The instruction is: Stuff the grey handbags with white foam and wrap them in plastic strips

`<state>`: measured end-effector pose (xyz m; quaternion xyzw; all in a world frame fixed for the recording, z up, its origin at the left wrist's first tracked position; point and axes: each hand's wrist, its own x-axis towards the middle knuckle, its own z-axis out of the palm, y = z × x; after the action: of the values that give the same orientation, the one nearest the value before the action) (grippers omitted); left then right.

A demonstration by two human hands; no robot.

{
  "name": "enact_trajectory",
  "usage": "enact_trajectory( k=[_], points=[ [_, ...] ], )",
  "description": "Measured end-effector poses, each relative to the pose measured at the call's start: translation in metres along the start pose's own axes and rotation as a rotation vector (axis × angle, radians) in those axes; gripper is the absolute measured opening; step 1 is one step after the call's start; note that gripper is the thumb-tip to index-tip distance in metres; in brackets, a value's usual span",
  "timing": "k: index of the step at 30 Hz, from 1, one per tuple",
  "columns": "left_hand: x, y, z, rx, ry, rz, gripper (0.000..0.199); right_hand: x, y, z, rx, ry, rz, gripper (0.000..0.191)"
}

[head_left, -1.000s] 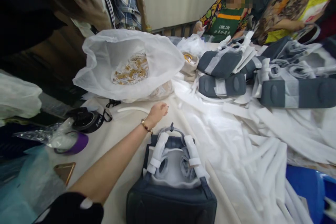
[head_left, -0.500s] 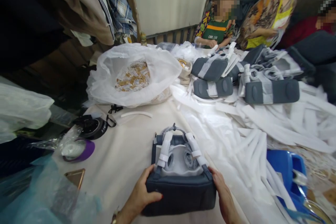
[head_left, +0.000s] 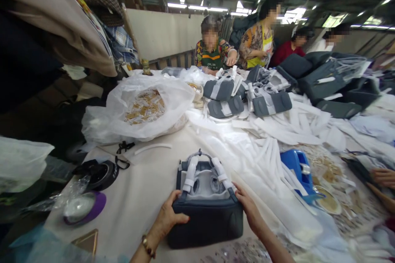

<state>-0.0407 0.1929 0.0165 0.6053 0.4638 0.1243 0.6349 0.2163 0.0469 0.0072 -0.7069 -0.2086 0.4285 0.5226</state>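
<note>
A dark blue-grey handbag (head_left: 206, 222) stands upright on the pale table right in front of me. White wrapping (head_left: 191, 170) covers parts of its handles, and coiled straps under pale sheeting lie against its upper side. My left hand (head_left: 169, 215) grips the bag's left side, thumb across the front panel and fingers round the edge. On the opposite side, my right hand (head_left: 247, 203) holds the upper right corner; some of its fingers are hidden behind the bag.
A plastic sack (head_left: 173, 115) of tan tags lies beyond the bag. More dark bags (head_left: 271, 102) are piled at the back, near several co-workers. White foam strips (head_left: 268, 160) and a blue container (head_left: 298, 168) lie to the right. Tape rolls (head_left: 100, 203) and a phone (head_left: 88, 242) are left.
The view has tilted up and turned right, bringing more of the room and a co-worker's hand at the right into sight. Both my hands keep their hold on the handbag.
</note>
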Motion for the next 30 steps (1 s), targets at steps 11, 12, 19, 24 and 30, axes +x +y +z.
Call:
enact_trajectory(
  k=[11, 12, 19, 24, 30],
  points=[
    [0.008, -0.013, 0.000, -0.067, -0.043, -0.089, 0.061, 0.010, -0.025, -0.004, -0.121, -0.199, -0.042, 0.028],
    [0.008, -0.014, 0.001, -0.054, -0.023, -0.105, 0.057, 0.011, -0.024, -0.005, -0.123, -0.209, -0.041, 0.027],
    [0.006, -0.023, 0.012, 0.010, 0.108, -0.165, 0.042, 0.005, -0.009, -0.018, -0.061, -0.341, -0.004, 0.035],
    [0.008, -0.019, 0.011, -0.023, 0.084, -0.250, 0.042, 0.007, 0.002, -0.023, 0.049, -0.483, 0.056, 0.058],
    [0.029, 0.025, 0.001, 0.111, -0.198, -0.169, 0.052, 0.028, -0.008, -0.024, -0.244, -0.412, 0.061, 0.050]
  ],
)
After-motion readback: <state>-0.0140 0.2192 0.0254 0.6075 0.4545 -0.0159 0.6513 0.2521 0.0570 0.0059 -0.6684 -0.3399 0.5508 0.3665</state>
